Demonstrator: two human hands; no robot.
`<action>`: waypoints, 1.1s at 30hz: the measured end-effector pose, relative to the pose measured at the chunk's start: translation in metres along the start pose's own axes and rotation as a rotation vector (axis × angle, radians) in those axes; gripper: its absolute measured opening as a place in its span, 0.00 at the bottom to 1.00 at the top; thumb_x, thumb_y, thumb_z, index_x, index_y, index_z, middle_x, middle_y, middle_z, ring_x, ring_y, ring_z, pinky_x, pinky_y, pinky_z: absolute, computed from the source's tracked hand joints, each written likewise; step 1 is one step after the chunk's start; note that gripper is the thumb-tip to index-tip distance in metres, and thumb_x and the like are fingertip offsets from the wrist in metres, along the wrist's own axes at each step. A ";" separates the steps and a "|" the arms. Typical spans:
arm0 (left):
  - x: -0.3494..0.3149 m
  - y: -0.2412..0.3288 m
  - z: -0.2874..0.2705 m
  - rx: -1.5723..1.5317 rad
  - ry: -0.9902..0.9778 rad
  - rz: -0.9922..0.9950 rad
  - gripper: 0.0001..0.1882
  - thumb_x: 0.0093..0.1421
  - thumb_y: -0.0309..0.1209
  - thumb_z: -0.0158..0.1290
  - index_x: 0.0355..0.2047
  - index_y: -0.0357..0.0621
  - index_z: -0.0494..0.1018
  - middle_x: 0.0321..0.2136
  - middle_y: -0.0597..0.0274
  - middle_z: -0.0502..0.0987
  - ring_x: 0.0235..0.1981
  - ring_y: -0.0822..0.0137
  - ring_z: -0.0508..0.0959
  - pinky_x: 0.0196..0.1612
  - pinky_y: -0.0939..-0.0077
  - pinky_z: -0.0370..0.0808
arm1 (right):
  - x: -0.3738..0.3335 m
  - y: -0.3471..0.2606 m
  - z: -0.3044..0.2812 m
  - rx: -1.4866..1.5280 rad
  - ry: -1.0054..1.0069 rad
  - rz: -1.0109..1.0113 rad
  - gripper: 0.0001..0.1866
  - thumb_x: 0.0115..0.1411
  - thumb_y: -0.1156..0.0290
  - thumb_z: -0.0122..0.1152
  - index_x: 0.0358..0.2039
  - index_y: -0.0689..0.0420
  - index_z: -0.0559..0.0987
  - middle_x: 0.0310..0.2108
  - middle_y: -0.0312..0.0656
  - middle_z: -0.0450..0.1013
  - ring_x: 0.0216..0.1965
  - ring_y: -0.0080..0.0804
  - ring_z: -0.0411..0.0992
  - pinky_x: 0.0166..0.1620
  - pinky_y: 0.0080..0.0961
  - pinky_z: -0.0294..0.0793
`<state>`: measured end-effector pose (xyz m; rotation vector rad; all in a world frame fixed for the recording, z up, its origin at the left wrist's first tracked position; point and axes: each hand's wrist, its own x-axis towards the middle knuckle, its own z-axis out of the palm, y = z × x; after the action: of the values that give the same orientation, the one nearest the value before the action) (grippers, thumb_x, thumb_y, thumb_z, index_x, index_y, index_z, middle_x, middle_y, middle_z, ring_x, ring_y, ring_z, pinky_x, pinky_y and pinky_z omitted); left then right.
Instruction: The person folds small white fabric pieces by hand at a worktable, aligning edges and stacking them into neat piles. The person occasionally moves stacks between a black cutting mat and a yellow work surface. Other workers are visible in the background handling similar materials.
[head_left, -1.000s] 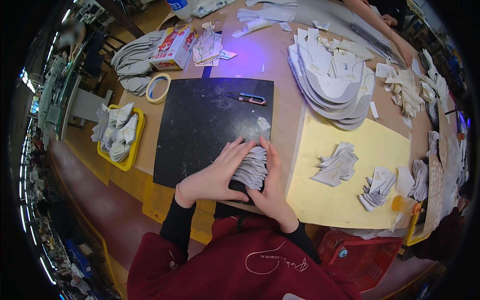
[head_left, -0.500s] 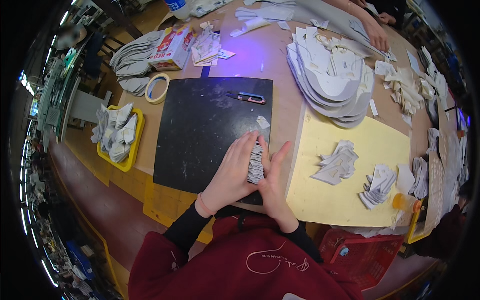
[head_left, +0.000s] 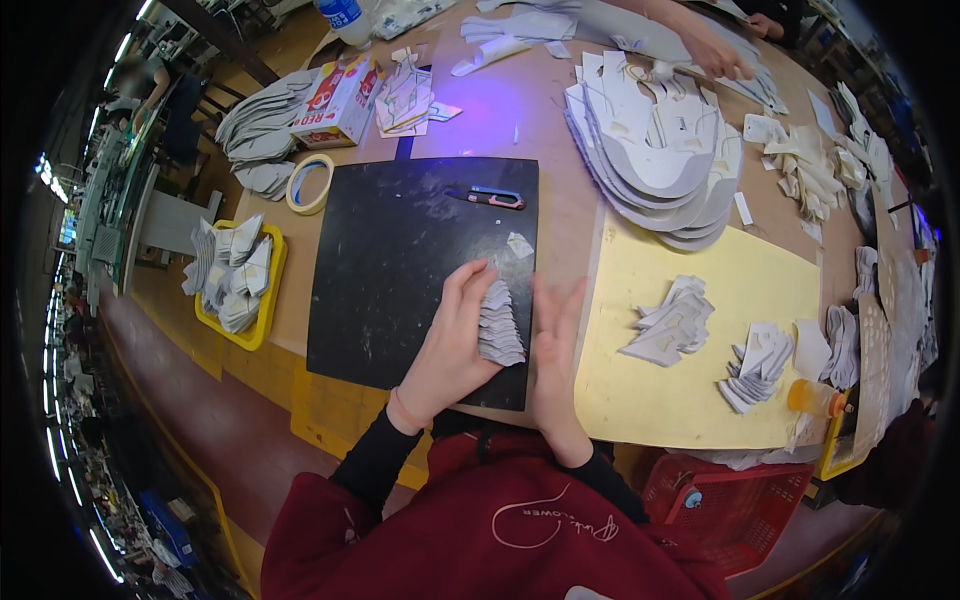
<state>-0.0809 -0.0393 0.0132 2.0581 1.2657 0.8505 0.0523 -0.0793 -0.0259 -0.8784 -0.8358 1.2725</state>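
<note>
My left hand [head_left: 448,335] is closed round a small stack of grey-white cut fabric pieces [head_left: 502,325], its layered edges facing right, near the front right of the black cutting board [head_left: 400,270]. Just right of the stack, my right hand [head_left: 556,350] is stretched out beside the board's edge and looks apart from the pieces; its fingers are slightly blurred. A loose scrap [head_left: 519,245] lies beyond the stack. Farther up the board rests a snap-off cutter [head_left: 495,198] with a blue and pink handle.
Left stand a yellow tray [head_left: 268,300] of cut pieces, a tape roll [head_left: 310,184] and a red-white box [head_left: 342,100]. On the right, yellow card [head_left: 640,400] bears two small piles; beyond lie large curved pieces [head_left: 650,180]. Another person's hand [head_left: 715,52] works at the far right.
My right hand has come off the stack and moved a little right. The left hand keeps its hold, and the stack has shifted slightly left. The other person's hand has moved left.
</note>
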 end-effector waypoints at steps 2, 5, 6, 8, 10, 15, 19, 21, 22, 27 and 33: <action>-0.002 0.007 -0.001 0.236 -0.032 -0.007 0.42 0.46 0.25 0.63 0.63 0.39 0.61 0.60 0.47 0.62 0.60 0.48 0.67 0.64 0.59 0.61 | -0.002 0.005 -0.005 -0.218 -0.145 -0.012 0.43 0.70 0.62 0.45 0.73 0.62 0.31 0.73 0.55 0.48 0.76 0.50 0.38 0.73 0.42 0.34; -0.004 -0.001 0.001 0.223 -0.011 0.015 0.42 0.50 0.29 0.63 0.64 0.39 0.58 0.55 0.49 0.66 0.59 0.48 0.66 0.65 0.56 0.58 | 0.001 0.001 0.003 -0.151 -0.134 -0.012 0.43 0.72 0.59 0.45 0.73 0.61 0.31 0.73 0.53 0.49 0.75 0.50 0.39 0.73 0.43 0.35; -0.004 -0.001 0.001 0.170 -0.002 0.006 0.42 0.49 0.28 0.64 0.64 0.39 0.58 0.54 0.48 0.67 0.58 0.47 0.67 0.65 0.55 0.58 | 0.002 -0.001 0.007 -0.063 -0.091 -0.009 0.43 0.72 0.58 0.45 0.73 0.61 0.31 0.73 0.53 0.49 0.75 0.49 0.40 0.73 0.43 0.35; -0.002 -0.004 0.001 0.116 0.009 -0.007 0.43 0.48 0.29 0.65 0.64 0.40 0.58 0.53 0.48 0.67 0.57 0.46 0.67 0.64 0.55 0.60 | 0.002 -0.004 0.008 -0.460 -0.209 -0.108 0.43 0.73 0.58 0.44 0.73 0.59 0.31 0.73 0.53 0.49 0.75 0.50 0.41 0.73 0.42 0.36; -0.001 -0.018 0.003 0.119 -0.001 -0.009 0.44 0.49 0.30 0.66 0.64 0.41 0.58 0.52 0.48 0.68 0.57 0.47 0.68 0.63 0.56 0.61 | 0.003 -0.005 0.006 -0.435 -0.235 -0.080 0.42 0.72 0.58 0.44 0.74 0.57 0.32 0.73 0.52 0.50 0.75 0.49 0.43 0.73 0.41 0.37; 0.011 -0.007 0.004 -0.814 0.138 -0.337 0.34 0.61 0.33 0.59 0.65 0.42 0.58 0.54 0.55 0.69 0.55 0.56 0.72 0.61 0.61 0.68 | 0.015 -0.031 -0.016 -0.020 0.087 -0.026 0.41 0.71 0.61 0.48 0.75 0.54 0.39 0.70 0.51 0.56 0.72 0.42 0.51 0.72 0.38 0.40; 0.028 0.015 0.024 -1.834 0.087 -0.533 0.28 0.69 0.44 0.52 0.63 0.45 0.61 0.58 0.55 0.71 0.61 0.56 0.70 0.64 0.58 0.68 | 0.007 -0.055 -0.031 -0.078 0.074 -0.013 0.40 0.66 0.70 0.55 0.73 0.60 0.47 0.65 0.52 0.61 0.68 0.42 0.57 0.70 0.38 0.51; 0.037 0.025 0.042 -2.124 -0.087 -0.537 0.26 0.69 0.43 0.51 0.63 0.47 0.62 0.59 0.59 0.71 0.59 0.59 0.72 0.62 0.61 0.69 | 0.004 -0.060 -0.036 -0.232 0.066 -0.122 0.45 0.60 0.70 0.64 0.72 0.64 0.49 0.65 0.54 0.60 0.67 0.44 0.59 0.68 0.39 0.56; 0.039 0.027 0.052 -2.109 -0.130 -0.536 0.26 0.69 0.45 0.50 0.63 0.48 0.63 0.60 0.61 0.70 0.61 0.58 0.71 0.65 0.58 0.67 | 0.004 -0.065 -0.036 -0.352 0.066 -0.184 0.47 0.58 0.69 0.66 0.71 0.65 0.50 0.66 0.55 0.60 0.67 0.44 0.59 0.68 0.39 0.56; 0.037 0.069 0.088 -1.956 -0.072 -0.559 0.29 0.69 0.47 0.49 0.65 0.49 0.60 0.63 0.60 0.66 0.66 0.58 0.63 0.69 0.55 0.59 | -0.001 -0.063 -0.049 -0.429 0.233 -0.156 0.51 0.54 0.72 0.70 0.71 0.66 0.48 0.64 0.57 0.60 0.65 0.47 0.62 0.65 0.39 0.61; 0.042 0.084 0.092 -1.931 -0.074 -0.599 0.31 0.70 0.51 0.45 0.63 0.41 0.63 0.60 0.53 0.69 0.63 0.56 0.67 0.68 0.55 0.62 | 0.001 -0.072 -0.061 -0.344 0.311 -0.243 0.49 0.52 0.75 0.71 0.70 0.66 0.52 0.61 0.53 0.63 0.61 0.42 0.66 0.63 0.38 0.65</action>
<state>0.0498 -0.0468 0.0268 0.1424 0.3730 0.9542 0.1381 -0.0896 0.0128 -1.1743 -0.8922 0.7663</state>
